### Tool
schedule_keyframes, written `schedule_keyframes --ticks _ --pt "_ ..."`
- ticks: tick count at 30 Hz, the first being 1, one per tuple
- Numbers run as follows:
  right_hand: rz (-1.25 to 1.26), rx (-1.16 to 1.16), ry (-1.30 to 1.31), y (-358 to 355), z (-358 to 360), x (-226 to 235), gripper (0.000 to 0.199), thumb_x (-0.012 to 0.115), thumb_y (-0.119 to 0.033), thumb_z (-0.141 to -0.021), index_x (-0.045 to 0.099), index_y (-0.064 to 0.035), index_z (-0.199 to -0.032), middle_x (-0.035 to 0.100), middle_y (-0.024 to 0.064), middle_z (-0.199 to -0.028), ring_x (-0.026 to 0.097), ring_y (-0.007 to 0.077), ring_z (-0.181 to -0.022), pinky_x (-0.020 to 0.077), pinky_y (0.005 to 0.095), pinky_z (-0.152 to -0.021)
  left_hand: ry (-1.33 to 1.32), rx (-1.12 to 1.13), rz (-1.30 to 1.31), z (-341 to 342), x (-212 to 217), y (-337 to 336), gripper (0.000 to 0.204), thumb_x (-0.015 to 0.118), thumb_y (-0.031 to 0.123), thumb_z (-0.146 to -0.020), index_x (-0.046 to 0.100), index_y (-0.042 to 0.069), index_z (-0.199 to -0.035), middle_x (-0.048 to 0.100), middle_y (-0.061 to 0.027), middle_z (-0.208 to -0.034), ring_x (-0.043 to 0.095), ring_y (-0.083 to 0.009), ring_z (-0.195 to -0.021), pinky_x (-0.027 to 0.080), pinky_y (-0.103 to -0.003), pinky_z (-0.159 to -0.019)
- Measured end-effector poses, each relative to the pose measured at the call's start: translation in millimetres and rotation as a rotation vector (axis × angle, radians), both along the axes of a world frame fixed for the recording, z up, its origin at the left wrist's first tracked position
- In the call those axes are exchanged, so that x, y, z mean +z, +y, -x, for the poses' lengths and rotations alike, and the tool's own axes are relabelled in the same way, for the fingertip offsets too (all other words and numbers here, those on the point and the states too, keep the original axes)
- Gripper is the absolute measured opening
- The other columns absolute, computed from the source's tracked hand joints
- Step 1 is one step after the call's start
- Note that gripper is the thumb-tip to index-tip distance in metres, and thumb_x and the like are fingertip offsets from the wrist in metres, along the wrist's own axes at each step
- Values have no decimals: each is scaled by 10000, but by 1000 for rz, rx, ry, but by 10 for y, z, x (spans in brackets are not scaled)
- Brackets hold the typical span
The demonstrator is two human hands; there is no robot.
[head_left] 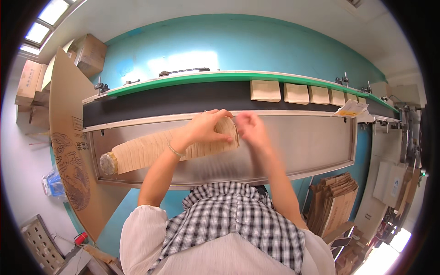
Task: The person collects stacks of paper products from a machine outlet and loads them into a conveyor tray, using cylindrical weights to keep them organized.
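Observation:
A long row of tan paper packets (146, 149), standing on edge and pressed together, lies across a metal tray in front of me. My left hand (201, 129) is wrapped over the row's right end, thumb on the near side and fingers on the far side. Just to the right of that end, my right hand (255, 132) is raised with bent fingers; motion smears them, so whether it holds anything is unclear. At the row's left end rests a round, whitish object with a yellowish side (109, 163).
Behind the metal tray (302, 146) runs a black conveyor belt (183, 98) with a green rail (192, 79). Several tan packets (266, 90) sit on its right part, near some papers (350, 109). A large cardboard sheet (68, 123) stands left; flattened cartons (332, 201) lean at lower right.

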State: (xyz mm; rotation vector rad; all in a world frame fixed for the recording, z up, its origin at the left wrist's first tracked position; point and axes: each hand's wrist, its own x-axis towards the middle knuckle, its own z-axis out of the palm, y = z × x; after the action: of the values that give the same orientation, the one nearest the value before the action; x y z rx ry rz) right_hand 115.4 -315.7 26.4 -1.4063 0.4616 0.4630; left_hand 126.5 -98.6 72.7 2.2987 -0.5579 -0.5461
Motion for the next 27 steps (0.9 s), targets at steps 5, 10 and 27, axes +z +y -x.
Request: schedule_keyframes --ticks 5,10,27 --pt "-3 190 -145 68 307 -137 433 706 -350 -961 630 -2 -1207 671 44 -1006 629 107 -867 514 265 -750 -56 -6 0 54 55 87 678 819 492 -758 589 123 -1279 674 -165 -1210 683 -366 -1015 539 -433 -882" --pt "102 363 -212 -148 250 -161 370 712 -259 -962 620 7 -1203 683 67 -1058 643 123 -952 530 284 -795 -2 29 -4 82 71 139 685 817 501 -756 587 120 -1277 680 -168 -1192 687 -365 -1008 546 -430 -873" --pt "32 254 -90 108 344 26 441 678 -372 -976 628 -10 -1222 667 50 -989 611 93 -861 517 270 -743 66 -12 -60 67 94 291 832 821 526 -726 538 151 -1413 642 -166 -1300 651 -375 -1108 518 -443 -948"
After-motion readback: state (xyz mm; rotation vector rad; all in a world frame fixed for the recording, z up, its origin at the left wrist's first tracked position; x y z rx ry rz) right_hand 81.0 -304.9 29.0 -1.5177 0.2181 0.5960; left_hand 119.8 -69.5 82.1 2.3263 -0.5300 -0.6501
